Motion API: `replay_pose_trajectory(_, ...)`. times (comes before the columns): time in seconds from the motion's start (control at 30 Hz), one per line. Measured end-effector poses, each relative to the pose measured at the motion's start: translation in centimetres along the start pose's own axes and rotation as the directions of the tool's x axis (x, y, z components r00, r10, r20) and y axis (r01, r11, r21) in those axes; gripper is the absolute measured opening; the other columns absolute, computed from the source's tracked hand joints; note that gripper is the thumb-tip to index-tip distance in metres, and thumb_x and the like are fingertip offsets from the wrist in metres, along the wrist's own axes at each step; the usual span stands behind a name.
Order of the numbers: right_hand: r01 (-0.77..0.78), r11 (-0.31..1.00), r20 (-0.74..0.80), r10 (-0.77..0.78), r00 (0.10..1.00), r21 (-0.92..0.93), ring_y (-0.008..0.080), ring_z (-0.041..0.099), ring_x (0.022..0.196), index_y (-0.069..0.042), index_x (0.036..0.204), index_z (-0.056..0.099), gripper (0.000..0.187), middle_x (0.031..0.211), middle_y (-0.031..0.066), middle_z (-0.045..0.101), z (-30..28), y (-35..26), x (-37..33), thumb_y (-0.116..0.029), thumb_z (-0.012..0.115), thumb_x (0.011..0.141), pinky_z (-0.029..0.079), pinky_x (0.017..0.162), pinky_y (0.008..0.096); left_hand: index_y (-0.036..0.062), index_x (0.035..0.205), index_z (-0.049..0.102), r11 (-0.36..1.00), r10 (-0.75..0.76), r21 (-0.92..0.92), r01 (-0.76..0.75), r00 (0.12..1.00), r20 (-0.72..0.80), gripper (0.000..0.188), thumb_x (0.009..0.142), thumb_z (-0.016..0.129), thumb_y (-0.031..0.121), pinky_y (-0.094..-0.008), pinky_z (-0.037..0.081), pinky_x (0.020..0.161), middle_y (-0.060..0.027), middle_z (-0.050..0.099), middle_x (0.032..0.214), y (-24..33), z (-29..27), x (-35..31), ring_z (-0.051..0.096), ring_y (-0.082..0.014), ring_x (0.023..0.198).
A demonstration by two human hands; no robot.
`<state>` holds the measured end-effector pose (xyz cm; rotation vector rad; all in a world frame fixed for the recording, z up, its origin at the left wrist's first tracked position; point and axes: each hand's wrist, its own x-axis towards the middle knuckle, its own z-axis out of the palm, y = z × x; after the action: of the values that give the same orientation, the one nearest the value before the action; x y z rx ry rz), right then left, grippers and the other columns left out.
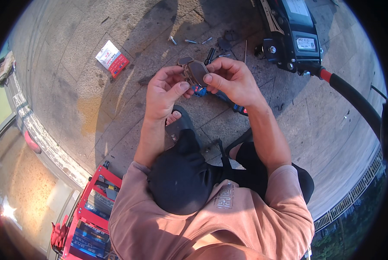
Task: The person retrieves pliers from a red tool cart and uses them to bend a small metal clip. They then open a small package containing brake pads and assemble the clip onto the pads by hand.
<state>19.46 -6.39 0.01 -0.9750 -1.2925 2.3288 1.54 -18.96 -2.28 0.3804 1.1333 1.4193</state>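
Over the pavement, my two hands hold a pair of brake pads close together. In my right hand (237,82), the thumb and fingers pinch the edge of the nearer brake pad (197,73), its brownish flat face toward me. My left hand (164,93) has its fingers curled round the other brake pad (185,60), which sits partly behind the first. Beneath the hands lies a blue and black tool (222,96), mostly hidden by my right hand and wrist. My foot in a dark sandal (181,121) is below my left hand.
Bolts (172,40) and small metal parts lie on the ground beyond my hands. A white and red packet (112,59) is left of them. At upper right stands a floor jack (295,39) with a long black handle (354,95). A red cart (79,212) holds boxes at lower left.
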Motion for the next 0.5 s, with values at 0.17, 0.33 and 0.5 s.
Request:
replay_pose_trajectory(0.17,0.0,1.0,0.014,0.0,1.0,-0.005,0.0065,0.06,0.069,0.0,0.103,0.067,0.019,0.079,0.0015,0.066,0.0,-0.2,-0.1,-0.012,0.072,0.09,0.049,0.061,0.0229,-0.0014,0.12,0.06,0.993,-0.089,-0.075,0.094,0.994,0.07,0.035,0.087,0.071,0.005,-0.0301,0.057,0.069,-0.0129,0.07,0.096,0.0,-0.3,0.2,0.07,-0.0197,0.081)
replay_pose_trajectory(0.33,-0.033,0.999,-0.002,0.033,0.999,-0.043,0.0061,0.06,0.071,0.0,0.103,0.068,0.018,0.08,0.0011,0.067,-0.3,0.1,-0.2,-0.012,0.072,0.09,0.051,0.063,0.0233,0.001,0.122,0.061,0.98,-0.133,-0.138,0.146,0.986,0.099,0.036,0.088,0.07,0.003,-0.0331,0.058,0.069,-0.0155,0.07,0.099,-0.4,-0.6,0.3,0.071,-0.0242,0.081)
replay_pose_trajectory(0.5,0.007,1.0,0.005,-0.006,1.0,-0.019,0.0066,0.062,0.074,0.001,0.107,0.067,0.025,0.084,0.0024,0.068,-0.7,0.9,0.2,-0.014,0.074,0.089,0.052,0.067,0.023,0.0023,0.119,0.062,0.987,-0.066,-0.144,0.076,0.995,0.073,0.031,0.088,0.068,-0.001,-0.0345,0.058,0.073,-0.0166,0.07,0.102,-1.2,-0.4,0.3,0.071,-0.0252,0.085)
